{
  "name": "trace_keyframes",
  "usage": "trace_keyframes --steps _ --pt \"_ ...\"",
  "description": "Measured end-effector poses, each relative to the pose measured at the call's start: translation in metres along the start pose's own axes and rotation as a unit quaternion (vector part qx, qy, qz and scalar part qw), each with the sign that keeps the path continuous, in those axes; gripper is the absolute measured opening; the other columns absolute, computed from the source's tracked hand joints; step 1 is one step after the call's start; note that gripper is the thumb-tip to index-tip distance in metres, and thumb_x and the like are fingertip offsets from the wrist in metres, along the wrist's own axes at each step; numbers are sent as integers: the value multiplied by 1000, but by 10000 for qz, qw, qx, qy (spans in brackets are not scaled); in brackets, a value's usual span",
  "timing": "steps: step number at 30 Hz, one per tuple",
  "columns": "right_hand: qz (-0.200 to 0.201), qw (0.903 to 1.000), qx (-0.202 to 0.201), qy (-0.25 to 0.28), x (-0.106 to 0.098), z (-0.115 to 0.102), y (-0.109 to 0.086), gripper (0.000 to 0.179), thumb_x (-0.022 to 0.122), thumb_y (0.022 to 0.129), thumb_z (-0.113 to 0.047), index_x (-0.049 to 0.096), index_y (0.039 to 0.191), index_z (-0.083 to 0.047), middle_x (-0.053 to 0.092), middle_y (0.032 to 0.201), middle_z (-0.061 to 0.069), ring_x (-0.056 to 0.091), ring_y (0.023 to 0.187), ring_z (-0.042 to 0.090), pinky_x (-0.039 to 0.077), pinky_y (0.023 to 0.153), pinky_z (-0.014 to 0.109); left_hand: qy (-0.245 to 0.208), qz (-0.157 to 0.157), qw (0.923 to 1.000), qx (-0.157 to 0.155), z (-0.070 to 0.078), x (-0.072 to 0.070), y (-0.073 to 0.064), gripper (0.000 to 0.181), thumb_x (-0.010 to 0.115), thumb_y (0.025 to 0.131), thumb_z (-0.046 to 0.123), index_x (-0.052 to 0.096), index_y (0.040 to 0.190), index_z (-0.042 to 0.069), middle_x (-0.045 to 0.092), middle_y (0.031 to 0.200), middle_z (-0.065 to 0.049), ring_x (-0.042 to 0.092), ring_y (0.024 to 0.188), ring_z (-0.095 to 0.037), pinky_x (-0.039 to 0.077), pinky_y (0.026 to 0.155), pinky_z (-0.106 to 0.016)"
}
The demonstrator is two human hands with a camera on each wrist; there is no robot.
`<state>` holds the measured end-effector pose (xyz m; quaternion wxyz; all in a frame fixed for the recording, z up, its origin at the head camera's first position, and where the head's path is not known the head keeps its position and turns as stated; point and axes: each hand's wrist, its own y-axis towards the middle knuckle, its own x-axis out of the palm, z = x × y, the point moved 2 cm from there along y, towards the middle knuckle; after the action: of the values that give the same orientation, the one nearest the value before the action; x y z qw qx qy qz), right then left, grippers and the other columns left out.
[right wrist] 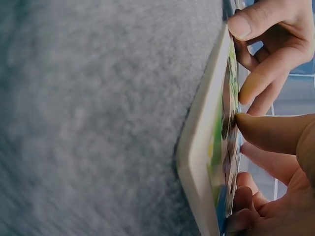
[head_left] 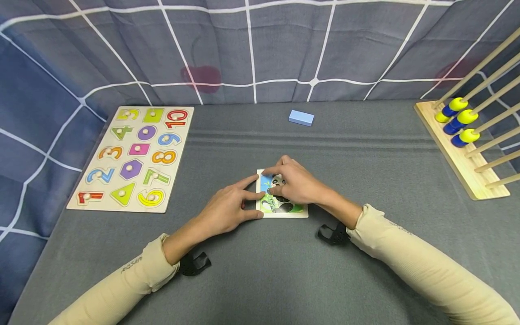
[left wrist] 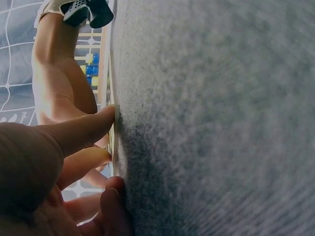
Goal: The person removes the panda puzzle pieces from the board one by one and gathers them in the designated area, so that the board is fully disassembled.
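A small panda puzzle board (head_left: pixel 298 210) lies flat on the grey cloth, near the front middle. My left hand (head_left: pixel 248 198) rests at its left edge, with index fingertip and thumb tip against the rim (right wrist: pixel 206 128). My right hand (head_left: pixel 280 184) lies over the picture from the right, fingertips (right wrist: pixel 248 123) pressing down on the panda pieces and hiding most of them. In the left wrist view my left fingers (left wrist: pixel 93 125) touch the thin board edge, and the right forearm (left wrist: pixel 59 73) is beyond. I cannot tell whether any piece is loose under the right fingers.
A wooden number and shape peg board (head_left: pixel 132 155) lies at the left. A light blue block (head_left: pixel 301 118) sits at the back middle. A wooden abacus frame (head_left: pixel 463 149) with blue and yellow beads stands at the right edge. Checked blue cloth walls the table.
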<state>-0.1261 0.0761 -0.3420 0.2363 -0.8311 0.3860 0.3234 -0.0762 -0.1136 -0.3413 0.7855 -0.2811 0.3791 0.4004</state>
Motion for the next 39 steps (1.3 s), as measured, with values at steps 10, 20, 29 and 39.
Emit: trace_keyframes --steps 10,20,29,39 --pt "6 9997 91 237 -2 0 5 42 75 84 -5 67 125 -4 50 102 12 44 91 24 38 76 36 48 15 10000 15 0 0 0 50 80 84 34 68 128 14 39 154 -9 47 65 -7 43 67 -33" --pt "158 9985 32 527 -2 3 7 42 76 81 0 68 122 -5 53 106 13 47 95 26 39 80 38 56 25 9999 87 -1 0 -1 51 80 84 34 68 129 13 38 155 -10 47 68 -7 44 71 -35" --pt "348 9982 -132 464 -1 4 5 43 73 82 0 65 125 -3 55 104 10 46 83 23 38 71 36 74 -57 10000 13 0 -1 0 51 79 84 34 67 129 14 37 155 -9 47 67 -8 44 70 -35" --pt "595 9972 -308 340 1 5 1 36 72 84 -2 66 119 -6 57 105 9 50 84 23 41 72 38 83 -92 9999 -25 1 -2 0 51 79 85 34 66 130 14 36 156 -9 48 72 -12 43 71 -35"
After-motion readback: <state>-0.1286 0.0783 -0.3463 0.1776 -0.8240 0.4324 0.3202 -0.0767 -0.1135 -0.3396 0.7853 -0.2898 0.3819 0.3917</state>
